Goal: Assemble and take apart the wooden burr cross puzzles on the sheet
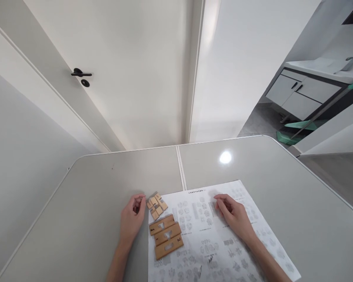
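My left hand [133,216] rests on the table, its fingers curled in and nothing showing in them. Just right of its fingertips lies a cluster of small light wooden puzzle pieces [157,205], partly on the corner of a printed sheet [220,231]. Below that cluster, three darker wooden pieces [167,236] lie side by side on the sheet, each with a cut-out and a handwritten number. My right hand [233,215] rests on the upper right of the sheet, with fingers loosely curled and thumb close to the index finger. No object shows in it.
The grey table [129,172] has a seam [181,168] across it and rounded far corners. Beyond stands a white door with a black handle [81,73]. At the right, a doorway shows a white sink cabinet [302,92] and green items [285,138] on the floor.
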A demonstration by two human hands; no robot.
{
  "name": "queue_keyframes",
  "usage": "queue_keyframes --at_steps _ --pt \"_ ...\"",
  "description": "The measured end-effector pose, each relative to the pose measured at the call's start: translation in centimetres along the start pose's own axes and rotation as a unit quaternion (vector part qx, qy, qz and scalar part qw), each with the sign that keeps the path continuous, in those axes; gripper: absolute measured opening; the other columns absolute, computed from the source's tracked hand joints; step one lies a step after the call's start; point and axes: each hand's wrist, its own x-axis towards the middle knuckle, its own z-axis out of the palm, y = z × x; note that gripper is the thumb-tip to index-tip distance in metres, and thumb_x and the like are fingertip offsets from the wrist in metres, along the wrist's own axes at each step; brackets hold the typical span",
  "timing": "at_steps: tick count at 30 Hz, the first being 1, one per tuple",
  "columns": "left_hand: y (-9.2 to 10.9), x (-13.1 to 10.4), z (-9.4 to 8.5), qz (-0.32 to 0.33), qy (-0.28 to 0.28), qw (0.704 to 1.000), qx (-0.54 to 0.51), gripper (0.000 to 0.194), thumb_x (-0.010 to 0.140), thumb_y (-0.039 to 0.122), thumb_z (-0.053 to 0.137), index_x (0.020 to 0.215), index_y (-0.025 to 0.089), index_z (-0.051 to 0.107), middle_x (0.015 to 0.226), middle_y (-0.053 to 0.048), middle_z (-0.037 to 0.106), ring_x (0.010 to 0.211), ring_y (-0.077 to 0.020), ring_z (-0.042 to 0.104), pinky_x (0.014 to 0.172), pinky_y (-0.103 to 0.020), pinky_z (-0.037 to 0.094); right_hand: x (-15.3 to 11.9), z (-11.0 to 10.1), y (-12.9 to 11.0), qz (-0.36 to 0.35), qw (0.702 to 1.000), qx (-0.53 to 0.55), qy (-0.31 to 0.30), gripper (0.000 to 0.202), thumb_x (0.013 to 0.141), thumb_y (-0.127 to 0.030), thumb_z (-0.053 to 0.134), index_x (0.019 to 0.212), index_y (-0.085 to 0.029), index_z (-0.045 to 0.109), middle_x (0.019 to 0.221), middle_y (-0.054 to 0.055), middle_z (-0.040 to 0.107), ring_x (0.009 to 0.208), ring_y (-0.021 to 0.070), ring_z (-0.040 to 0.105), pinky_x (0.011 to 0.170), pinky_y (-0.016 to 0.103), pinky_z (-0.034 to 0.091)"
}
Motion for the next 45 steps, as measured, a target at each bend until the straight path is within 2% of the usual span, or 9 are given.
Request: queue_keyframes --at_steps 14,18,22,33,45 --pt "0.0 0.1 0.0 0.011 -0.002 1.000 -0.005 0.029 0.093 0.048 0.053 0.096 0.022 0.067 0.068 0.002 0.067 0.061 -0.0166 0.062 0.063 -0.026 0.051 0.0 0.2 0.0 -0.007 0.999 -0.037 0.013 0.049 0.099 -0.065 0.047 0.106 -0.021 0.069 0.075 0.004 0.068 0.058 0.0188 0.053 0.054 0.029 0.043" --pt "-0.4 0.0 0.0 0.020 -0.008 0.999 -0.023 0.027 0.088 0.042 0.058 0.105 0.021 0.065 0.072 0.002 0.065 0.058 -0.0154 0.057 0.059 -0.026 0.049 0.0 0.4 -0.3 -0.011 0.998 -0.058 0.030 0.049 0.100 -0.064 0.046 0.104 -0.021 0.069 0.073 0.004 0.067 0.057 0.0186 0.052 0.054 0.029 0.043" --pt "-0.6 -0.1 0.1 0.008 0.019 0.999 -0.032 0.029 0.086 0.037 0.057 0.108 0.020 0.063 0.081 0.000 0.066 0.056 -0.0137 0.052 0.057 -0.026 0.048 0.1 0.7 -0.2 -0.012 0.996 -0.074 0.049 0.048 0.099 -0.063 0.046 0.101 -0.021 0.070 0.071 0.004 0.068 0.056 0.0190 0.055 0.056 0.030 0.046" --pt "0.2 -0.8 0.1 -0.017 0.023 0.999 -0.023 0.036 0.091 0.049 0.056 0.110 0.020 0.065 0.078 -0.001 0.067 0.062 -0.0178 0.059 0.062 -0.030 0.051 0.3 0.9 -1.4 -0.017 0.997 -0.067 0.041 0.040 0.100 -0.054 0.046 0.102 -0.022 0.069 0.073 0.003 0.068 0.060 0.0194 0.056 0.058 0.029 0.047" --pt "0.4 -0.7 0.3 -0.003 0.014 1.000 -0.020 0.033 0.092 0.048 0.055 0.105 0.021 0.066 0.076 -0.001 0.068 0.065 -0.0194 0.062 0.063 -0.030 0.052 0.3 0.7 -0.9 -0.016 0.997 -0.063 0.028 0.039 0.100 -0.054 0.048 0.102 -0.022 0.070 0.072 0.002 0.068 0.060 0.0190 0.056 0.058 0.029 0.046"
